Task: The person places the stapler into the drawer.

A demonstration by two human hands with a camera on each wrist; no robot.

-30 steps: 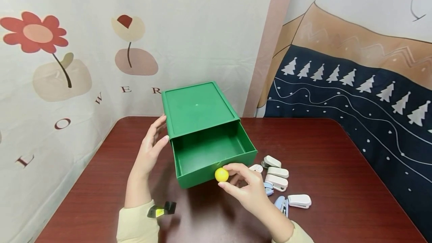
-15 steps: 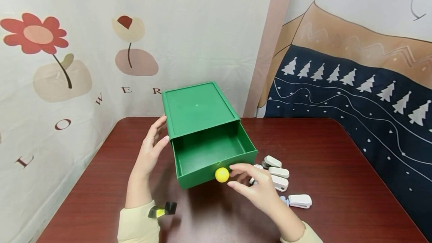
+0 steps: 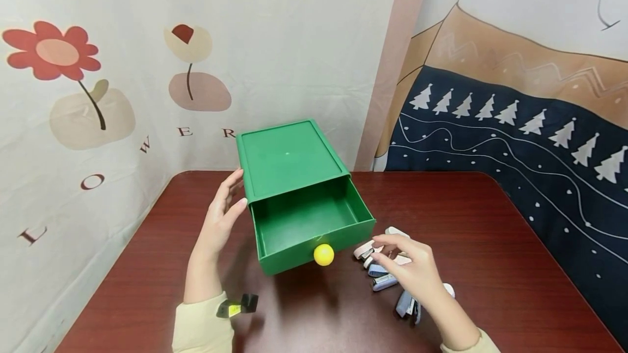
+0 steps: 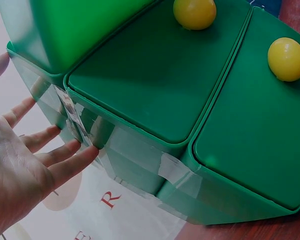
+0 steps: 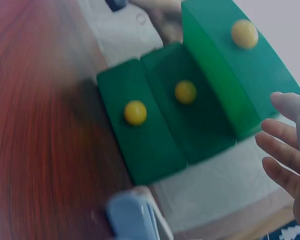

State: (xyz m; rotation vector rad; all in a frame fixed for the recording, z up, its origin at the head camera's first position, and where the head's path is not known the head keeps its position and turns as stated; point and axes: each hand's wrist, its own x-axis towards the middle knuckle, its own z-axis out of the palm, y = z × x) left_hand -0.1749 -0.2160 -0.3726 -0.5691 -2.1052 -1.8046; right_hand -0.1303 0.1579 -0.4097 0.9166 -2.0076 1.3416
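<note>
A green drawer cabinet [image 3: 291, 159] stands on the table with its top drawer [image 3: 279, 263] pulled out; the visible inside of that drawer is bare. On the drawer front is a round yellow knob [image 3: 324, 255]. My left hand [image 3: 223, 214] rests its fingertips on the cabinet's left side, fingers spread in the left wrist view. Away from the knob, my right hand [image 3: 412, 268] hovers with loosely bent fingers over several staplers, holding nothing. A pinkish-white stapler [image 3: 363, 249] and a blue stapler [image 3: 385, 282] show beside its fingertips; the hand partly hides the others.
Two closed drawers with yellow knobs [image 5: 135, 113] sit under the open one. Another blue stapler [image 3: 406, 305] lies nearer the front, right of centre. Behind the dark red table [image 3: 471, 217] hangs a printed curtain [image 3: 294, 42]. A black strap [image 3: 237, 306] circles the left sleeve.
My right hand has let go of the yellow knob and moved right, over the staplers. The left hand stays on the cabinet's side, and the drawer remains pulled out.
</note>
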